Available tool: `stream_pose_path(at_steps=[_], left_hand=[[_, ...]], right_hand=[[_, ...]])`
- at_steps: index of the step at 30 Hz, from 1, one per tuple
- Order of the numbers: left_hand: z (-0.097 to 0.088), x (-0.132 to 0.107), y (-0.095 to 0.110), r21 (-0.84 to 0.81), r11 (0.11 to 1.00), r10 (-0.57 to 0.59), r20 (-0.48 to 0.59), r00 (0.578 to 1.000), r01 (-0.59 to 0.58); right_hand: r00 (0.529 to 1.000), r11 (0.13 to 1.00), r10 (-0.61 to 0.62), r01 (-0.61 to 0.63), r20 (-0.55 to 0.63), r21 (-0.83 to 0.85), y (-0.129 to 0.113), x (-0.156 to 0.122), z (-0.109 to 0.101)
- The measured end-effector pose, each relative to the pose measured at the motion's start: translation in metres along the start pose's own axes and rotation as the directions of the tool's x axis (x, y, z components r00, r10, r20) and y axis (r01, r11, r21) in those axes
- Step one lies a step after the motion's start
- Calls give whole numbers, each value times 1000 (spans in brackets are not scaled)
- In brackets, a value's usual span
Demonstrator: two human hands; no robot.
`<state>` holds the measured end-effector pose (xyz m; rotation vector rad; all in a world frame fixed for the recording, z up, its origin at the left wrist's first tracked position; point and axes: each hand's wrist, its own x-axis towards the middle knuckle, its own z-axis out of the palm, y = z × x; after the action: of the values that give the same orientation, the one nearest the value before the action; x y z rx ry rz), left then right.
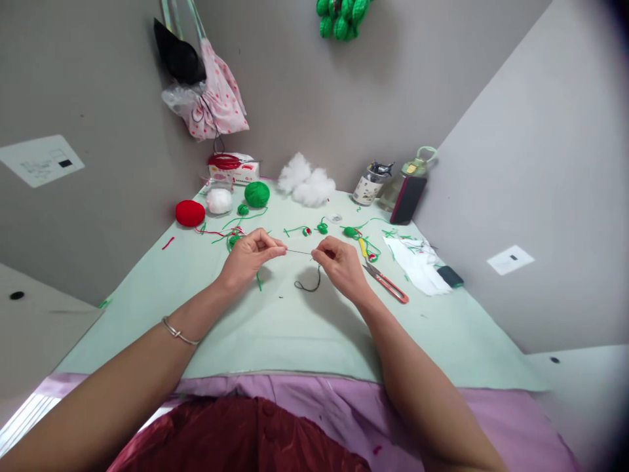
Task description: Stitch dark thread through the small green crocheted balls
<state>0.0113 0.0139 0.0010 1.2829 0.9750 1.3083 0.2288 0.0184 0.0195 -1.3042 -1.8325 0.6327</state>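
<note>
A thin dark thread [299,251] is stretched taut between my two hands above the table. My left hand [248,257] pinches its left end between thumb and fingertips. The other end is pinched in my right hand [340,263], and a dark tail hangs below it, curling into a small loop near the tabletop. Whether a needle is in either pinch is too small to see. Just beyond my left hand lies a small green knitted piece [234,242], partly hidden. Orange-handled thread snips [390,286] lie to the right of my right hand.
Behind the hands are small green pieces [322,227], a yellow-handled tool [363,247], red yarn [190,213], green yarn [257,194], white yarn [219,201] and white stuffing [309,183]. A phone [409,200] leans against a bottle [417,165] at the right. White tissue [417,265] lies nearer.
</note>
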Motion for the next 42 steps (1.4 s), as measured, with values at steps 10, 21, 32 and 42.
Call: stream_pose_path(at_steps=[10,21,32,42], left_hand=[[-4,1,1,139,971,221,-217,951,-194],[-5,0,11,-33,979,200,-15,980,-200],[-29,-9,25,-266,924,30,767,641,274],[5,-9,17,-121,965,-190,292,937,233]], right_hand=[[988,988,152,-152,-3,-19,0,3,1],[965,905,195,-246,-175,-348,51,49,-64],[970,801,196,-242,-141,-548,90,83,-52],[969,975,-162,128,185,182,-2,17,-35]])
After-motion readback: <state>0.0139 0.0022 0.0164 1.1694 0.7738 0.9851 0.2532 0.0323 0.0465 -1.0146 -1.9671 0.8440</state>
